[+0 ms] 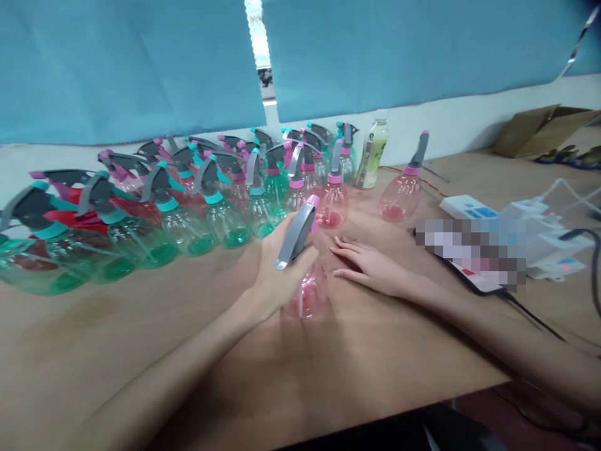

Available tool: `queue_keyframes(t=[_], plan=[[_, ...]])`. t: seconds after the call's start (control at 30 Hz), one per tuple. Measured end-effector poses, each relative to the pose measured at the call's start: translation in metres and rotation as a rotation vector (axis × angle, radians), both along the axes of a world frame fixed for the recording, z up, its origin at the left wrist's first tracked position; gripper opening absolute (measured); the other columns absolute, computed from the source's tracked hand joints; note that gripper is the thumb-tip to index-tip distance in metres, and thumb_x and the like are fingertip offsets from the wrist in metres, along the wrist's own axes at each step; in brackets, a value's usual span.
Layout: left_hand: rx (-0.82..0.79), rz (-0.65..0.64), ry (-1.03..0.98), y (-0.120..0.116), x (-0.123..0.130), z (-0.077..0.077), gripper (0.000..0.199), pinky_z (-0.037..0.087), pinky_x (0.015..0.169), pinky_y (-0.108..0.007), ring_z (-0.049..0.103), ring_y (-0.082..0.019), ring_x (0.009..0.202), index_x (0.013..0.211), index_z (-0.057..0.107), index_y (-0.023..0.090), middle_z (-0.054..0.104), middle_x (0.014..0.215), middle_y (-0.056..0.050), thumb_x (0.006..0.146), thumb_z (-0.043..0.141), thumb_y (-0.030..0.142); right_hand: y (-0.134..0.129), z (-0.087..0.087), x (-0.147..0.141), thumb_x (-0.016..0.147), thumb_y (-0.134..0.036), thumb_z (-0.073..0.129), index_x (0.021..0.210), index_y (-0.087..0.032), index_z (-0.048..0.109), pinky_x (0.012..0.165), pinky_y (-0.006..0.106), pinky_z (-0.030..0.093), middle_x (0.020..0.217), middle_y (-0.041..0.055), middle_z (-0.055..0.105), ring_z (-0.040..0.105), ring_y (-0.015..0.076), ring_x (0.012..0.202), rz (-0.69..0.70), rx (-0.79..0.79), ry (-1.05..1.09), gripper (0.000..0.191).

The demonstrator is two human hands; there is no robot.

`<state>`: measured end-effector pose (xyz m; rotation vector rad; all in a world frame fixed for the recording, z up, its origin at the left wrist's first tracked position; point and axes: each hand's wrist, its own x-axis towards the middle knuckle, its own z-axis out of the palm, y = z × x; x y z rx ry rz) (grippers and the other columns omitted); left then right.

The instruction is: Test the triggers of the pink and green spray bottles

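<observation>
My left hand is closed around the neck of a pink spray bottle, whose grey trigger head with a pink nozzle shows above my fingers. The bottle is close to upright, low over or on the table. To its right, my right hand lies flat on the tabletop with fingers stretched out, holding nothing. Just beyond my hands stands another pink spray bottle. Rows of green spray bottles and pink ones, with grey trigger heads, fill the table's far left.
A lone pink spray bottle stands at the back right, near a labelled drink bottle. Further right are a phone-like device with a cable, a white plastic device and a cardboard box. A blue-covered wall borders the back.
</observation>
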<state>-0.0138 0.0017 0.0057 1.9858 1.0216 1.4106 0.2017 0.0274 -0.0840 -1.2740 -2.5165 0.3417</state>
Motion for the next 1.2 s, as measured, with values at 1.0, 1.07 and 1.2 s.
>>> queue_keyframes(t=[1.0,1.07,1.2], plan=[[-0.053,-0.067,0.081,-0.005,-0.005,0.010,0.007,0.038,0.054,-0.029,0.044,-0.014,0.057,0.072,0.047,0.023,0.047,0.067,0.003,0.069,0.049,0.017,0.001,-0.004,0.000,0.094,-0.064,0.039,0.141,-0.013,0.051,0.115,0.055,0.033,0.151,0.0166,0.043,0.037,0.0327,0.142,-0.002,0.042,0.020,0.071],[-0.064,-0.038,0.083,-0.004,-0.006,0.006,0.006,0.038,0.055,-0.029,0.046,-0.015,0.059,0.073,0.047,0.023,0.047,0.068,0.002,0.070,0.050,0.019,0.001,-0.005,0.000,0.094,-0.064,0.039,0.141,-0.012,0.051,0.115,0.055,0.032,0.151,0.0172,0.043,0.037,0.0330,0.142,0.001,0.037,0.022,0.071],[-0.056,0.004,0.070,-0.005,-0.006,0.000,0.007,0.038,0.057,-0.030,0.049,-0.015,0.063,0.076,0.046,0.023,0.048,0.072,0.002,0.072,0.051,0.020,0.001,-0.005,0.000,0.094,-0.063,0.040,0.142,-0.013,0.050,0.116,0.054,0.030,0.151,0.0167,0.042,0.036,0.0322,0.142,0.004,0.030,0.033,0.071]])
